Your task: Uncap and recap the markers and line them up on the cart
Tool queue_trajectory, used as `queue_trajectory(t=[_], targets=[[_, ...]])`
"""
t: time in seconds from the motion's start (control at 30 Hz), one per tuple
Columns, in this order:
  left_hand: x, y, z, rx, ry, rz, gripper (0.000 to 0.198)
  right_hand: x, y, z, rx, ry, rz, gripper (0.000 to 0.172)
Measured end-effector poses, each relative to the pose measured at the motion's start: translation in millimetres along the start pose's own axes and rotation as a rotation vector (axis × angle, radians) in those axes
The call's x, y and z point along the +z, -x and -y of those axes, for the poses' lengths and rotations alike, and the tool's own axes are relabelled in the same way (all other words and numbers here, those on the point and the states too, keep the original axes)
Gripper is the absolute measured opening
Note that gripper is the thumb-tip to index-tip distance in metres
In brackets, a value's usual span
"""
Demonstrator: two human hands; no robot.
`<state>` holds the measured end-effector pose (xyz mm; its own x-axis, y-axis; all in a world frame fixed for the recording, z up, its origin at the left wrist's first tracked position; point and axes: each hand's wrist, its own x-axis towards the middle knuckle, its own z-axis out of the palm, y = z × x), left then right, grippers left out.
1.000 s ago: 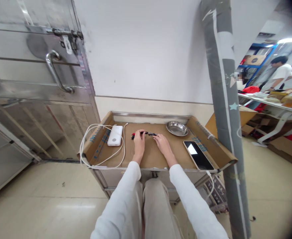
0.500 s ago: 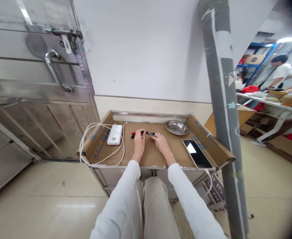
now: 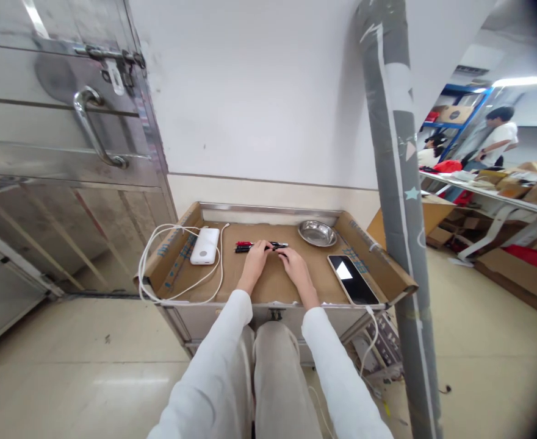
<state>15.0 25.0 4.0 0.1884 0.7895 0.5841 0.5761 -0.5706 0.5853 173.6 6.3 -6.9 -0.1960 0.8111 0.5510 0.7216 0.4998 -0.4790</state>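
Observation:
My left hand (image 3: 255, 263) rests low over the cardboard-lined tray top (image 3: 268, 289), fingers closed in a pinch. Opposite it, my right hand (image 3: 296, 267) also pinches, its fingertips nearly meeting the left ones. Between them is a short dark pen-like piece (image 3: 275, 248), mostly covered by the fingers. Just beyond lie a red pen (image 3: 243, 244) and a black pen (image 3: 243, 249), side by side and pointing across the tray. My left fingers hide part of both pens, so where each one ends on the right is unclear.
A white power bank (image 3: 205, 246) with a looped white cable (image 3: 148, 256) lies at the left. On the right are a round steel dish (image 3: 317, 233) and a phone (image 3: 353, 280). A grey wrapped roll (image 3: 401, 201) leans beside the cart. Two people are in the far right background.
My hands have come a little closer together and nearer to me. More of the red and black pens shows behind my left hand. The whole view has shifted slightly.

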Motion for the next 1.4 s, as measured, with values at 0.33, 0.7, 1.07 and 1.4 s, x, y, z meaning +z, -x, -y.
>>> queue_trajectory(t=[0.33, 0.7, 1.07, 1.4], targets=[[3.3, -0.9, 0.9, 0.081, -0.296, -0.004, 0.015, 7.0, -6.4, -4.3, 0.025, -0.021, 0.010, 0.029], [13.7, 4.4, 10.7, 0.051, -0.238, 0.096, 0.012, 11.1, -11.0, -9.1, -0.009, -0.055, -0.014, 0.029], [20.5, 7.7, 16.4, 0.037, -0.181, 0.037, 0.015, 19.4, -12.5, -21.7, 0.022, -0.038, -0.046, 0.028], [17.8, 5.5, 15.4, 0.041, -0.088, 0.095, 0.010, 6.5, -13.3, -3.8, 0.042, 0.299, 0.036, 0.032]])
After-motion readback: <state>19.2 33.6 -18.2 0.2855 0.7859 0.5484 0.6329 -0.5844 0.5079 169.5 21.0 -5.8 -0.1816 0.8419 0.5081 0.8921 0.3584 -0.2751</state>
